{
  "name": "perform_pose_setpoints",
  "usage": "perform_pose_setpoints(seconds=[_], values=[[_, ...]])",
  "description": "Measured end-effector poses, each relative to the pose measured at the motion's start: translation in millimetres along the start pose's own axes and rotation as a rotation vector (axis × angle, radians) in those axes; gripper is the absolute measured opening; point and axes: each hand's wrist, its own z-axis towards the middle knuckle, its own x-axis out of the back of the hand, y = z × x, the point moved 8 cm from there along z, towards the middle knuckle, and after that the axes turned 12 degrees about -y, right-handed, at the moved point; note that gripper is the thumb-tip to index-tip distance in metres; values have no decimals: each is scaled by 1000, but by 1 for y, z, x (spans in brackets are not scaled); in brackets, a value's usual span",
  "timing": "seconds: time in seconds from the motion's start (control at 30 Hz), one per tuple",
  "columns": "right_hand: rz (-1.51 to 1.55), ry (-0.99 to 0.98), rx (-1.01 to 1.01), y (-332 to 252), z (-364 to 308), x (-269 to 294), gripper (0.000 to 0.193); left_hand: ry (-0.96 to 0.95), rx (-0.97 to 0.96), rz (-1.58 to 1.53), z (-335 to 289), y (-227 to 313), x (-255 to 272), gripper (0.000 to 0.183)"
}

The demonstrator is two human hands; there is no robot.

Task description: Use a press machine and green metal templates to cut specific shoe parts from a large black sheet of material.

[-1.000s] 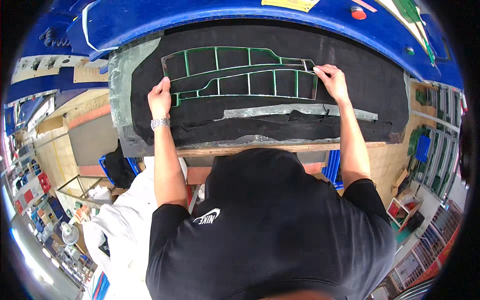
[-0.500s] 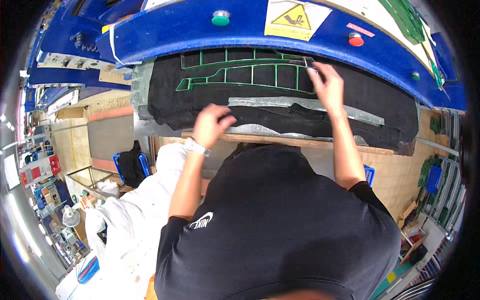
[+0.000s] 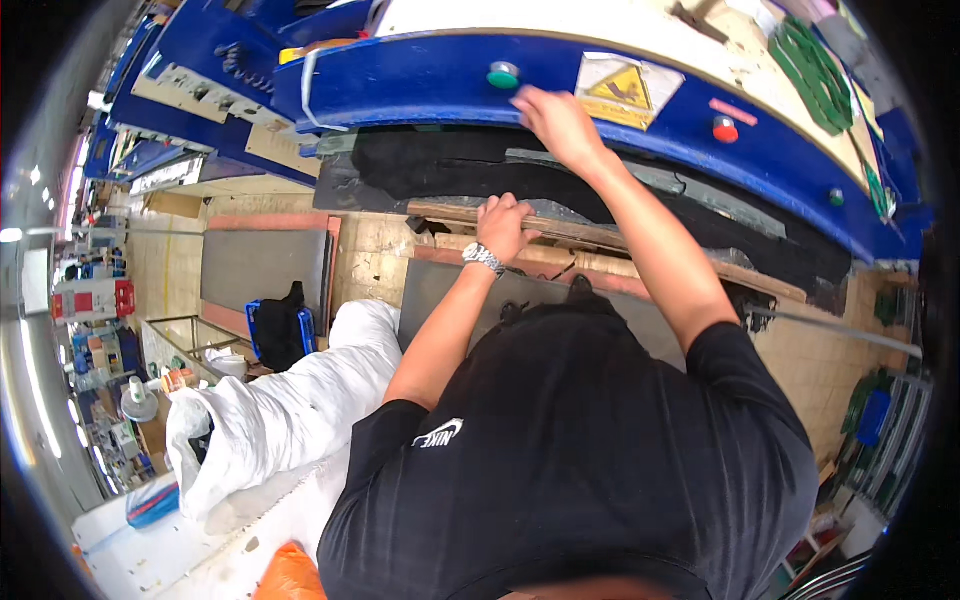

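My left hand rests at the front of the cutting board, its fingers curled over the wooden edge strip. Over the blue press beam, my right hand reaches up and left with nothing visible in it. Its fingers are stretched out, their tips just below and right of the green push button; contact cannot be made out. Black fabric lies on the board, with a grey strip across it. The beam covers the board's far part, and the green-edged cutting dies are out of sight.
A red push button and a yellow warning sign sit on the beam's front. Green straps lie on top at right. A long white sack is at my left, beyond it a blue crate with black cloth.
My right hand has left the cutting dies and moved up-left to the green button. My left hand has come onto the wooden edge. The dies are now hidden by the beam.
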Motion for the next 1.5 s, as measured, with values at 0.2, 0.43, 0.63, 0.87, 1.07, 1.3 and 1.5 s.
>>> perform_pose_setpoints(seconds=[0.2,0.43,0.63,0.87,1.07,1.3,1.5], values=[[-147,-110,-305,49,-122,33,22,-7,5,105,35,-2,24,39],[-343,-237,-482,78,-210,40,37,1,-20,-27,32,1,30,36],[-475,-127,-510,86,-219,32,36,-23,-54,8,44,5,24,39],[-487,-76,-526,89,-218,26,33,-40,-28,30,43,-1,22,36],[-501,-292,-563,80,-246,5,37,-53,-82,-1,5,1,13,34],[-158,-602,-517,57,-201,-16,39,35,-170,-502,-55,-37,53,23],[-386,-278,102,16,-128,-48,27,422,306,-41,-76,-159,135,67]])
